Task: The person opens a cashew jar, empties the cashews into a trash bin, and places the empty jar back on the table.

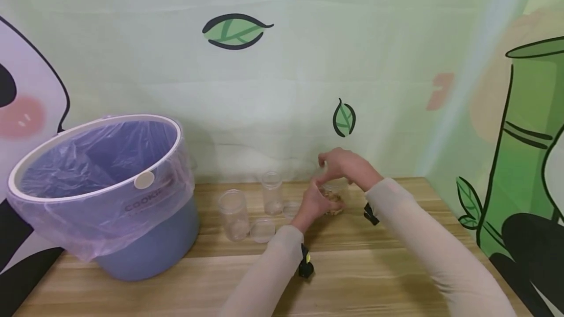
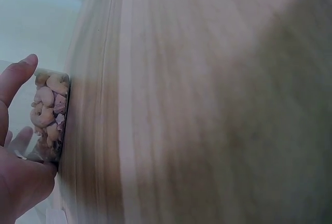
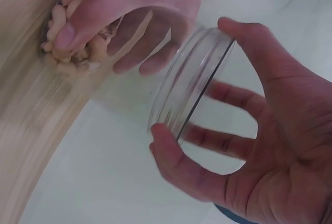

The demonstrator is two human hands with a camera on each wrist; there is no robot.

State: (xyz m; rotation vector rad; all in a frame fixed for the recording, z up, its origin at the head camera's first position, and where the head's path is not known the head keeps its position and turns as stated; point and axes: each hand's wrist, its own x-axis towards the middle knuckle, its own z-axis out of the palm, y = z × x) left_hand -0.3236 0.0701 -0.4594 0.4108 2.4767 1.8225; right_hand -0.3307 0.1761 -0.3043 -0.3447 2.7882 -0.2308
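Bin (image 1: 150, 253), at nine o'clock from the nut jar (image 2: 50, 115). Front jar (image 1: 233, 215), clear, upright, seemingly empty; front lid (image 1: 263, 230); rear jar (image 1: 272, 194), likewise; rear lid (image 1: 291, 209). Left hand (image 1: 316, 203), curled round the nut jar low down, nearer. Nut jar: long axis vertical on the tabletop (image 1: 361, 268), cashews (image 3: 98, 51) inside. Right hand (image 1: 345, 164), toward twelve, fingers spread round a clear lid (image 3: 189, 81) by its mouth; contact, I cannot tell.

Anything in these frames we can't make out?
Cashew jar's upper end: left wrist, cut off by left edge.
Cashews: head, partly behind left hand.
Blue bin's bottom: head, hidden by near rim and liner.
Small print on the bin: head, too small, blurred.
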